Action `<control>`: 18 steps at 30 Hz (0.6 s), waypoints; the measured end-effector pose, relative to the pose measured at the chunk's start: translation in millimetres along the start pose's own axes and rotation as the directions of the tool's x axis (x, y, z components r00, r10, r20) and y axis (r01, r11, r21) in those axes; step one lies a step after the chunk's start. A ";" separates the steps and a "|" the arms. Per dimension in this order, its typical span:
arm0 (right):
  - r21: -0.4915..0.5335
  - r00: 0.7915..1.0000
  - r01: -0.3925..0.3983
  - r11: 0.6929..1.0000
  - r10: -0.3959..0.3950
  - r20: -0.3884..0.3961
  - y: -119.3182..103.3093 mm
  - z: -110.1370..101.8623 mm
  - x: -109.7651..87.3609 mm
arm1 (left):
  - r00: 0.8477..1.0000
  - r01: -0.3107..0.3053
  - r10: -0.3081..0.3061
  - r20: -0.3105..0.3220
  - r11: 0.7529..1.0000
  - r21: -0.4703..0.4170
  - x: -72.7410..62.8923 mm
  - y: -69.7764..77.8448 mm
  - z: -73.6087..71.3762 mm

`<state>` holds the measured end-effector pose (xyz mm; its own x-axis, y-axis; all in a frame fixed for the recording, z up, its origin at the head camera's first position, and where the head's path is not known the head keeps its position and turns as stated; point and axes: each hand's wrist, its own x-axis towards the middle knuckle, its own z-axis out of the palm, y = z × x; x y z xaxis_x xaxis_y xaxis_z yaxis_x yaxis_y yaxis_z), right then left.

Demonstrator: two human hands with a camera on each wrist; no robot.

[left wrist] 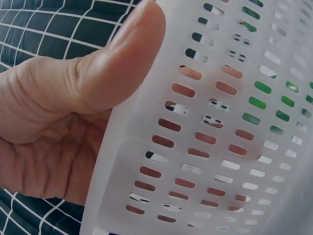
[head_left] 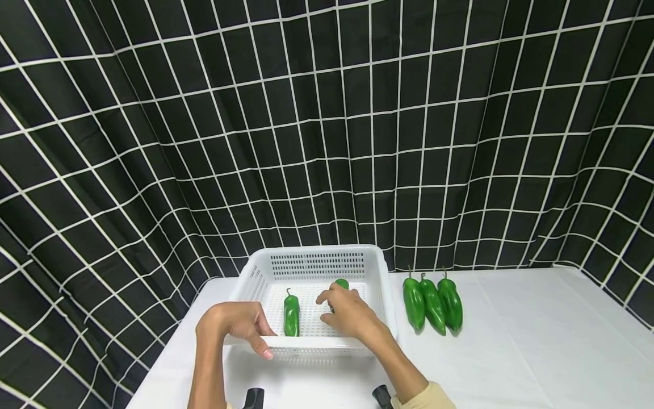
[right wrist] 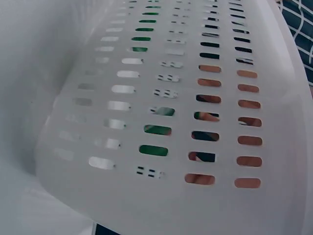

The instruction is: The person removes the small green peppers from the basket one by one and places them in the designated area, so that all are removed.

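Note:
A white slotted plastic basket stands on the white table. My left hand grips its near rim at the left, thumb outside and fingers inside; the left wrist view shows the thumb against the wall, with fingers glimpsed through the slots. One green pepper lies in the basket, stem away from me. My right hand reaches inside on the right, its fingers curved round another green pepper, mostly hidden beneath it. In the right wrist view the basket wall covers most of this hand.
Three green peppers lie side by side on the white tablecloth, to the right of the basket. A black curtain with a white grid rises behind the table and along both sides.

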<state>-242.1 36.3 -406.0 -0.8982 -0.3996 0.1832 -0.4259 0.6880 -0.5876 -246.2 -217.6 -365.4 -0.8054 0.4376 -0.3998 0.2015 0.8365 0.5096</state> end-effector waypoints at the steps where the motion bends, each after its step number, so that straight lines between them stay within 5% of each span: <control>1: -0.009 1.000 0.006 1.000 -0.006 -0.029 -0.3 -0.3 0.3 | 1.000 0.002 -0.002 -0.001 1.000 0.001 -0.4 -0.3 0.0; 8: -0.027 0.981 0.001 1.000 -0.006 -0.193 1.5 -4.1 1.8 | 1.000 0.006 -0.006 0.002 1.000 -0.009 -0.1 -0.3 0.8; 18: 0.063 0.959 -0.048 0.997 0.063 -0.275 11.7 -26.9 2.9 | 1.000 -0.003 0.004 0.007 1.000 -0.005 0.4 0.5 -0.4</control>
<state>-252.6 59.5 -391.2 -0.9185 -0.1731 0.3555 -0.3750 0.6664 -0.6444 -246.6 -217.1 -365.0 -0.8005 0.4430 -0.4037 0.2015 0.8333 0.5148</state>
